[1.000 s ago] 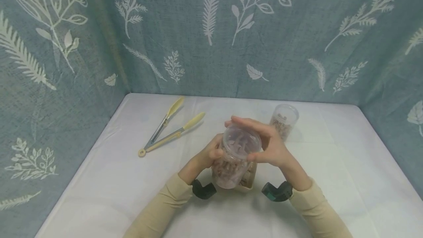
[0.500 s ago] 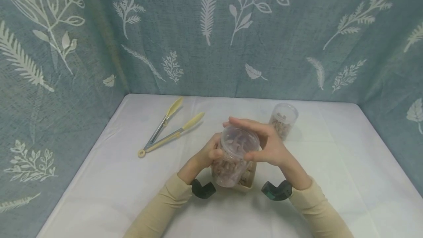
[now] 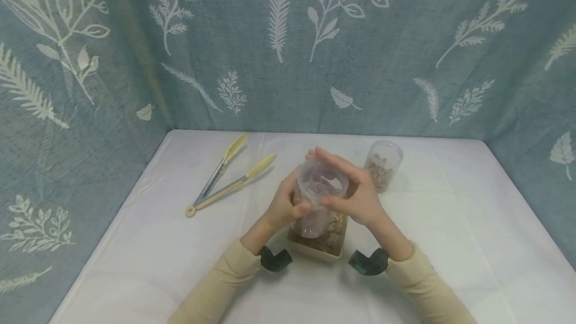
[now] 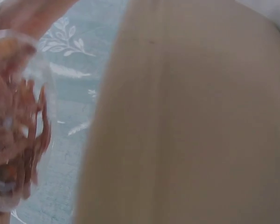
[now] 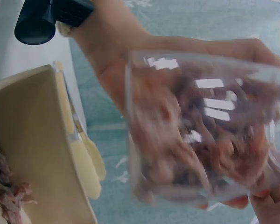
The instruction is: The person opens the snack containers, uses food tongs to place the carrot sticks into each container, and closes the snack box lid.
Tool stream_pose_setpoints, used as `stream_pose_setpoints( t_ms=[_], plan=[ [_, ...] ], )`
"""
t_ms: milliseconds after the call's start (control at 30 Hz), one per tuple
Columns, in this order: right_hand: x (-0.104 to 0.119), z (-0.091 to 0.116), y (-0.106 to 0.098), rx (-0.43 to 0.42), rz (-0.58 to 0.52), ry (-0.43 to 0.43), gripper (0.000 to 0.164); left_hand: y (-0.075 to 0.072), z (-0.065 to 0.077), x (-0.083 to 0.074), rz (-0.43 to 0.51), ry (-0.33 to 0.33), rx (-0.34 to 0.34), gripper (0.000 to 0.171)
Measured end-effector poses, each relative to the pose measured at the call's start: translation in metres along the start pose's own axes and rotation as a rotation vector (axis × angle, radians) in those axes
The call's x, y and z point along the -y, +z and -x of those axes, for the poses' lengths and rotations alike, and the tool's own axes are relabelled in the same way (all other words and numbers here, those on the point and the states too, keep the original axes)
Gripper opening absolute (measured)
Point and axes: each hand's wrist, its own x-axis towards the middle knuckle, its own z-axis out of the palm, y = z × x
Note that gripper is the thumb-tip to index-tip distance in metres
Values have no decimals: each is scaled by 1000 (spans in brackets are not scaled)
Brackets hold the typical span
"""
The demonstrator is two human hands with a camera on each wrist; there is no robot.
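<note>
A clear plastic jar with reddish-brown, stringy dried strips is held up in front of me, tilted. My left hand grips its side, thumb toward me. My right hand curls its fingers and thumb around the jar's wide round end, which looks like a clear lid. In the right wrist view, the strips fill much of the jar. Below the jar stands a beige rectangular box with brownish pieces inside, partly hidden by jar and hands. A sleeve covers most of the left wrist view.
Spread tongs with yellow tips lie on the white-covered table at the left. A second clear jar of small brown pieces stands at the back right. A leaf-patterned blue-green curtain closes off the back and sides.
Both hands have raised the jar slightly away from me, so more of the box shows beneath it. The head view has shifted a little. Tongs and second jar stay put.
</note>
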Motion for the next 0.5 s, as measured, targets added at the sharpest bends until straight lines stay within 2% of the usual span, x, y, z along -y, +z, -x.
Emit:
stream_pose_setpoints(
  t_ms=[133, 367, 500],
  plan=[
    [-1, 0, 2, -51, 45, 17, 78, 3, 0, 0, -81, 44, -70, 88],
    [3, 1, 0, -67, 121, 69, 77, 5, -3, 1, -92, 91, -87, 86],
    [7, 2, -2, -73, 155, 90, 73, 6, -6, 1, -139, 140, -105, 80]
  ],
)
